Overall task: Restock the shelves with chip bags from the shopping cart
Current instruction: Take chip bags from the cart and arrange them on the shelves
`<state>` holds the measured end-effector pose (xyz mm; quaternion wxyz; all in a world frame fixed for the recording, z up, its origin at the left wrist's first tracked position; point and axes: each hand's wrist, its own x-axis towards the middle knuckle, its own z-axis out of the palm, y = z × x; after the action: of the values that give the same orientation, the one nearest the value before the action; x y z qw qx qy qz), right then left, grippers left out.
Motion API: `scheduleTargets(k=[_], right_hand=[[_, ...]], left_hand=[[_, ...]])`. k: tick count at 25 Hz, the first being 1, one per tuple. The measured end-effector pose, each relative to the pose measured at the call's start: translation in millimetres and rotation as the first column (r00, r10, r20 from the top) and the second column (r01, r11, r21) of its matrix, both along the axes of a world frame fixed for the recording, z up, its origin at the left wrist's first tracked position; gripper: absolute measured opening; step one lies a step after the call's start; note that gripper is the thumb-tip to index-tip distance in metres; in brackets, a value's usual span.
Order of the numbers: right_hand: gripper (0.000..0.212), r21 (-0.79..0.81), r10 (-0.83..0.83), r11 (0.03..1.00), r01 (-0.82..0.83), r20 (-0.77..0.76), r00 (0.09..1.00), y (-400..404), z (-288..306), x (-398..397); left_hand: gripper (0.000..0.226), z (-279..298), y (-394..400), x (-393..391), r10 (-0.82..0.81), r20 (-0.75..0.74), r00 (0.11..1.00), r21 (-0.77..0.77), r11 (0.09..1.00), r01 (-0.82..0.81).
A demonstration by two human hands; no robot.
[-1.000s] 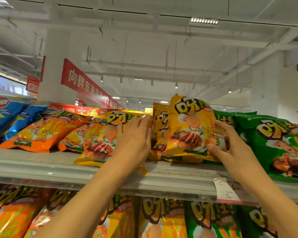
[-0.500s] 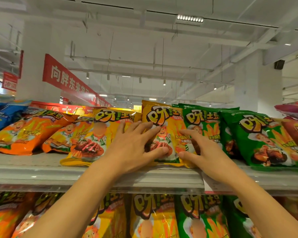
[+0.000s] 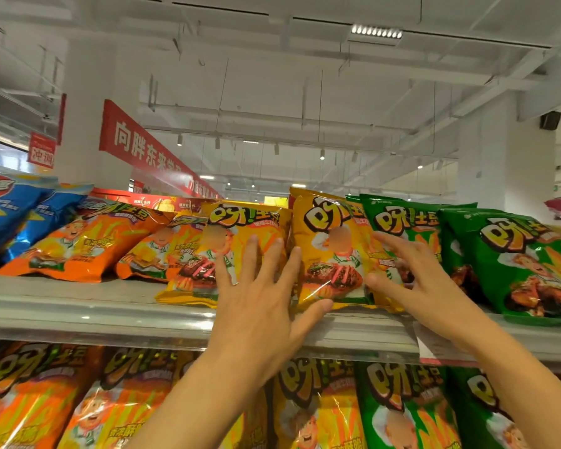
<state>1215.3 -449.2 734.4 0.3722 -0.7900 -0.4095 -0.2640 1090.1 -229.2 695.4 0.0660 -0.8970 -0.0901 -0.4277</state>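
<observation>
Two hands (image 3: 337, 306) spread flat on yellow chip bag (image 3: 331, 254) | grey shelf (image 3: 78, 306) — white ceiling (image 3: 272, 76), red banner (image 3: 143, 147)

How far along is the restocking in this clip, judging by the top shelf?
Looks done: orange, yellow and green chip bags line the grey metal top shelf. In hand: left hand and right hand, fingers spread, steady the upright yellow chip bag. Left: unknown, since the cart is out of view.

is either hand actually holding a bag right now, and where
Neither grips one. The left hand and right hand lie open against the yellow chip bag on the shelf.
</observation>
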Motion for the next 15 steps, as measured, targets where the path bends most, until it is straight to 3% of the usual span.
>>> scheduleTargets(k=[2,4,8,15], right_hand=[[0.076,-0.070,-0.017,0.997,0.023,0.074,0.997,4.0,-2.5,-2.6],[0.071,-0.123,-0.015,0.992,0.031,0.132,0.991,6.5,-3.6,-4.9],[0.045,-0.038,0.053,0.998,-0.049,0.125,0.991,1.4,-3.0,-8.2],[0.043,-0.091,-0.017,0.995,0.032,0.157,0.988,1.6,-5.7,-4.8]], left_hand=[[0.094,-4.6,4.9,-1.6,0.019,-0.027,0.999,-0.002,1.000,-0.019],[0.091,-4.5,5.2,-1.2,-0.026,-0.046,0.999,-0.011,1.000,0.026],[0.087,-2.4,5.2,0.9,-0.064,-0.074,0.995,0.006,0.998,0.065],[0.098,-1.2,2.6,-0.5,-0.011,-0.055,0.998,0.030,0.999,0.013]])
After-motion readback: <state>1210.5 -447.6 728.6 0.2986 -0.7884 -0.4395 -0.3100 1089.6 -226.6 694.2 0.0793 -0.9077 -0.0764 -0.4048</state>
